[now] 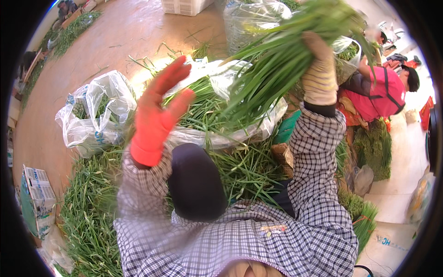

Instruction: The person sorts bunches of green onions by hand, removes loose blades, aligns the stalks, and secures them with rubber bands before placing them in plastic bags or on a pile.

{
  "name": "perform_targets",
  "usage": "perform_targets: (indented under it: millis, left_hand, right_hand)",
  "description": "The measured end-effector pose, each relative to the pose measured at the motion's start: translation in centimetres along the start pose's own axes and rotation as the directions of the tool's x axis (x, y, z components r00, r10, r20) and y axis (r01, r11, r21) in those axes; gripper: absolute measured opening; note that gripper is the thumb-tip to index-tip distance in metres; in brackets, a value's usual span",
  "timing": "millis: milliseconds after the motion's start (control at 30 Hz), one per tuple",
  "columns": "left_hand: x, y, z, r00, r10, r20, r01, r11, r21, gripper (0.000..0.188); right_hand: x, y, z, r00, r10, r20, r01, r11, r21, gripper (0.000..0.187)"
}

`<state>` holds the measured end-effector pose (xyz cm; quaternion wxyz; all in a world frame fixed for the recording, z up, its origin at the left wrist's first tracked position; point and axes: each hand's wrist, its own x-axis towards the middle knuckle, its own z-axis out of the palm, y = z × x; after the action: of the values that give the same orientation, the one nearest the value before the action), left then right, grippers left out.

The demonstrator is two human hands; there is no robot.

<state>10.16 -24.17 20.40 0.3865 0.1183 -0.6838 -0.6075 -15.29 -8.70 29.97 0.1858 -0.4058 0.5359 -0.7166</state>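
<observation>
Raised at the upper right, my right hand [319,69] wears a pale striped glove and is closed around a big bunch of garlic chives [277,60]. The long flat leaves fan out leftward and down, blurred at the top. My left hand [159,117], in a red glove, is lifted with fingers apart and nothing in it. Between the hands an opened clear plastic bag [272,122] holds more loose chives [200,104]; the leaf tips of the bunch hang over it.
Loose chives [90,217] heap around me on the left. A tied clear bag [110,117] stands left, a fuller bag [237,34] beyond. A person in a pink top [376,94] sits at right near stacked chives [371,152]. A white crate [184,5] stands far off.
</observation>
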Motion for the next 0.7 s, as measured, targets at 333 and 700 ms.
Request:
perform_targets:
  millis: [333, 700]
  left_hand:
    - [-2.9, -2.5, 19.4, 0.972, -0.162, -0.173, -0.04, 0.608, -0.793, 0.064]
    - [-3.5, -3.3, 24.9, 0.922, -0.361, 0.14, 0.023, -0.309, -0.951, 0.084]
  right_hand:
    - [-3.2, -0.2, 6.7, 0.798, 0.323, 0.51, 0.168, 0.693, -0.702, 0.09]
    - [-4.9, -7.9, 6.2, 0.555, 0.813, 0.177, 0.631, -0.272, -0.726, 0.077]
